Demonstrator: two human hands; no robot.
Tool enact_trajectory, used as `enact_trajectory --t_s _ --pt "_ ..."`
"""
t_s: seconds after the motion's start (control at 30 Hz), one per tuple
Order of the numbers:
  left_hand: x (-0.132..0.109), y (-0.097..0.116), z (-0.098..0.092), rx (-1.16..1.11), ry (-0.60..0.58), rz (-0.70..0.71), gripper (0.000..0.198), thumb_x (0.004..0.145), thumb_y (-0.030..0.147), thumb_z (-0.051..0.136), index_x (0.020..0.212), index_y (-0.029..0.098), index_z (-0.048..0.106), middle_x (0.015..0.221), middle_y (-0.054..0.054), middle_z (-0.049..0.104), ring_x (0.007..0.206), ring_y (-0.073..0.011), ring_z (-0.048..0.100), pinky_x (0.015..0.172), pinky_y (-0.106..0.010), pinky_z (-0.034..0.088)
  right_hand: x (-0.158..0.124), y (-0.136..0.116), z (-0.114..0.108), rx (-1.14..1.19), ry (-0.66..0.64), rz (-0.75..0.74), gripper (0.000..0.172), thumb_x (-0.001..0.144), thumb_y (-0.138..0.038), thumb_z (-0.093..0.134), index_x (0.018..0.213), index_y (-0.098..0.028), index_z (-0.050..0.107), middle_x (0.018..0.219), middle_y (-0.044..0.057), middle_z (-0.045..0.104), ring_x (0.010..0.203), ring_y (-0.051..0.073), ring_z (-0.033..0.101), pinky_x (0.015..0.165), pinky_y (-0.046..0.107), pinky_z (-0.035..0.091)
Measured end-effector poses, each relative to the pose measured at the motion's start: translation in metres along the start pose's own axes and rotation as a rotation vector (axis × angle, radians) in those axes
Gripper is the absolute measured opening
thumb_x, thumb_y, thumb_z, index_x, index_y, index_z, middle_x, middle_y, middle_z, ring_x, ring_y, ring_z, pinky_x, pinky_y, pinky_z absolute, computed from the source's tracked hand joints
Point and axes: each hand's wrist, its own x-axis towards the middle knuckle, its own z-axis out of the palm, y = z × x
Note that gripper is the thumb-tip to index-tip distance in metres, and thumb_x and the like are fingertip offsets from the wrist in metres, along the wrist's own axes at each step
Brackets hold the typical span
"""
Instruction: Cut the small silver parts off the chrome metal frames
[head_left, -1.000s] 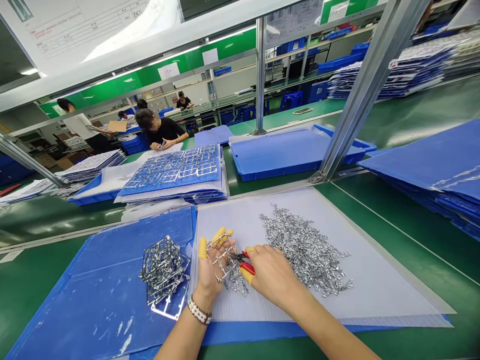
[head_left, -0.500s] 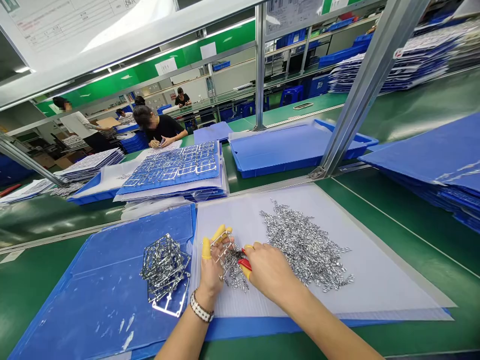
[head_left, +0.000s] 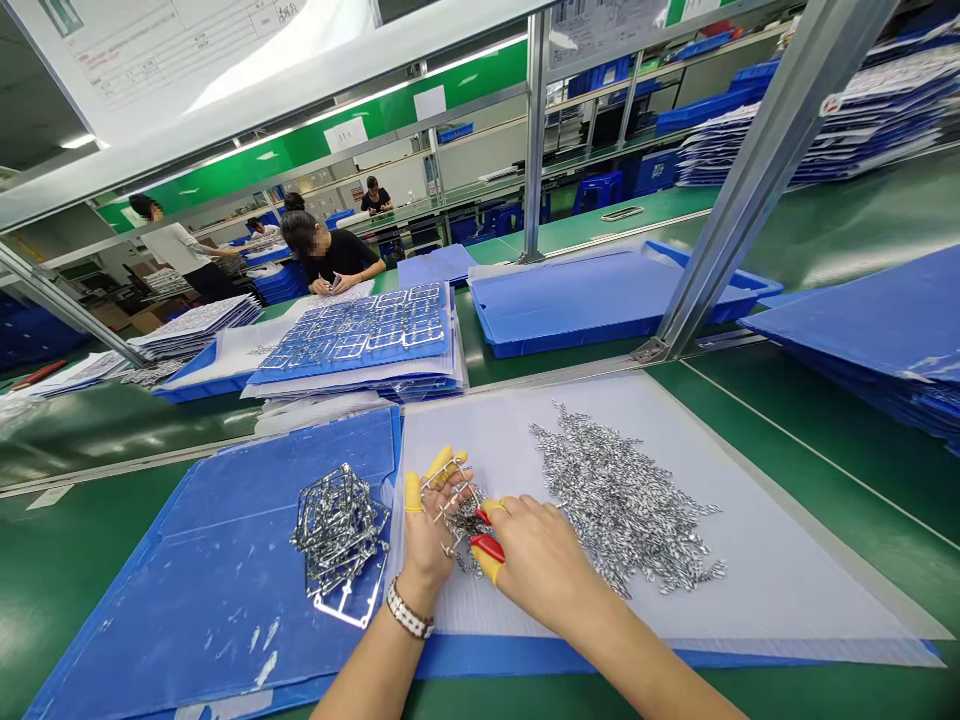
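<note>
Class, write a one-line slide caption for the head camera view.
A left hand holds a silvery frame; the right hand holds a red-handled tool close by, near a heap of small shiny pieces.

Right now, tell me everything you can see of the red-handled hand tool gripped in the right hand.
The red-handled hand tool has two smooth, plastic-looking handles, spread apart, and a dark head that looks metallic. The right hand grips it, yellow finger covers against the handles. It points toward the silver lattice frame in the left hand, above the translucent white sheet. Its tip blends into small shiny pieces, so contact with the frame cannot be told.
</note>
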Motion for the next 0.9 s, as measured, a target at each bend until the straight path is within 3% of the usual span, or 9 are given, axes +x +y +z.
enact_trajectory --t_s 0.53,0.77,0.9 --pt "-0.002 -0.005 -0.001 0.162 -0.006 0.149 0.057 0.087 0.062 0.042 0.116 0.019 0.065 0.119 -0.011 0.064 0.105 -0.0232 0.059 0.096 -0.037 0.042 0.003 -0.005 -0.004 -0.035 -0.070 0.010 0.019 0.081 -0.025 0.051 0.091 -0.016 0.065 0.087 0.012 0.068 0.083 0.026 0.065 0.069 0.033 0.044" --pt "0.002 0.003 0.002 0.011 0.014 0.046 0.059 0.086 0.061 0.041 0.116 0.016 0.064 0.120 -0.015 0.063 0.101 -0.0245 0.062 0.091 -0.039 0.046 -0.007 0.019 0.006 0.073 0.007 0.079 0.025 0.083 -0.030 0.052 0.100 -0.018 0.064 0.092 0.009 0.069 0.085 0.025 0.065 0.072 0.034 0.045" --pt "-0.011 0.022 0.005 0.101 -0.002 0.133 0.059 0.086 0.062 0.041 0.117 0.019 0.065 0.121 -0.013 0.063 0.104 -0.0255 0.060 0.095 -0.042 0.044 -0.018 0.041 0.016 0.279 0.112 0.142 0.026 0.084 -0.030 0.048 0.105 -0.021 0.061 0.094 0.005 0.068 0.087 0.022 0.064 0.074 0.033 0.046"
